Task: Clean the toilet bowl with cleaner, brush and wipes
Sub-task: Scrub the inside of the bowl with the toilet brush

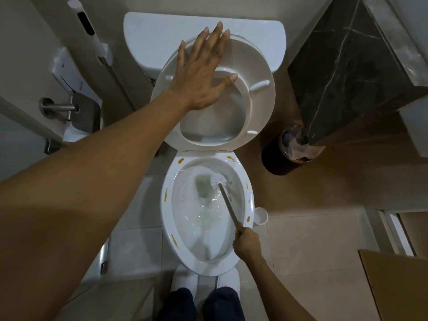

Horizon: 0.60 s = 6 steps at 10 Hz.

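The white toilet bowl (249, 200) stands below me with several orange-brown smears on its rim and foamy water inside. Its seat (259, 93) is raised against the tank (162, 31). My left hand (203, 72) lies flat with straight, spread fingers on the raised seat. My right hand (246, 242) grips the metal handle of the toilet brush (219, 179) at the bowl's right rim. The white brush head is down in the bowl near the back, above the water.
A white brush holder (261, 215) sits on the floor right of the bowl. A dark bin (278, 158) with a liner stands beside a marble-clad block (347, 72). A paper holder (76, 112) and a wall unit are on the left. My shoes touch the bowl's front.
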Each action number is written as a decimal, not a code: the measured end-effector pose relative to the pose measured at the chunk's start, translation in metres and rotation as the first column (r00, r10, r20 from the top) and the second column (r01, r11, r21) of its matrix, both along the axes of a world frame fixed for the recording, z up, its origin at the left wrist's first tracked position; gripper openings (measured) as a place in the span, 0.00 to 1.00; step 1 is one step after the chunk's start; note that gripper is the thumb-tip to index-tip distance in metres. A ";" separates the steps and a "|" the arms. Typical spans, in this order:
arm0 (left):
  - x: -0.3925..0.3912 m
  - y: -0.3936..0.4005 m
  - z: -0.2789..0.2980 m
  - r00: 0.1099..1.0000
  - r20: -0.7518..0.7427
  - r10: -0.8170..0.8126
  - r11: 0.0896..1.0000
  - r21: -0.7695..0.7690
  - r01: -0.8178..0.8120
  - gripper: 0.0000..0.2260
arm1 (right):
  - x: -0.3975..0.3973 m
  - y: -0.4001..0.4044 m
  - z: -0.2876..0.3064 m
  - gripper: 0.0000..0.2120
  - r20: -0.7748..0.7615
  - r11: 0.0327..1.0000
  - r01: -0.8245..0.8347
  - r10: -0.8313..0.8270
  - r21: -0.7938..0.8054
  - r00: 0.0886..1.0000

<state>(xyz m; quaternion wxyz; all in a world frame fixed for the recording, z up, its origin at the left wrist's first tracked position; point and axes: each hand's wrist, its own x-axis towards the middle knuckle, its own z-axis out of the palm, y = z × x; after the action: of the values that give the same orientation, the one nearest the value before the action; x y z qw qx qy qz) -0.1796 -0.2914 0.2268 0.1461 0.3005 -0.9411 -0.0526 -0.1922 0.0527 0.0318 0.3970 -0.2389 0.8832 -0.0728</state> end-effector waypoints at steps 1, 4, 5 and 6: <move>0.000 0.001 0.001 1.000 -0.006 0.000 1.000 0.006 0.000 0.36 | 0.002 -0.009 0.000 0.18 0.011 0.999 0.025 -0.025 -0.037 1.000; -0.001 0.000 0.000 1.000 -0.008 0.004 1.000 0.005 -0.004 0.36 | 0.004 -0.023 -0.008 0.17 0.147 0.990 -0.104 0.118 -0.099 0.982; 0.000 0.000 0.000 1.000 -0.005 0.001 1.000 0.003 -0.001 0.36 | -0.008 -0.024 -0.009 0.17 0.080 0.994 0.039 -0.031 -0.104 0.996; -0.001 0.001 0.000 1.000 -0.012 -0.001 1.000 0.008 0.001 0.36 | 0.000 -0.027 -0.007 0.18 0.078 0.990 0.044 -0.034 -0.133 0.996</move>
<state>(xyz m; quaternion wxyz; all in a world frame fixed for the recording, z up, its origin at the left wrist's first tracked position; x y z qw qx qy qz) -0.1802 -0.2904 0.2263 0.1504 0.3006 -0.9400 -0.0584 -0.1920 0.0259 0.0246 0.4115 -0.2448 0.8652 -0.1489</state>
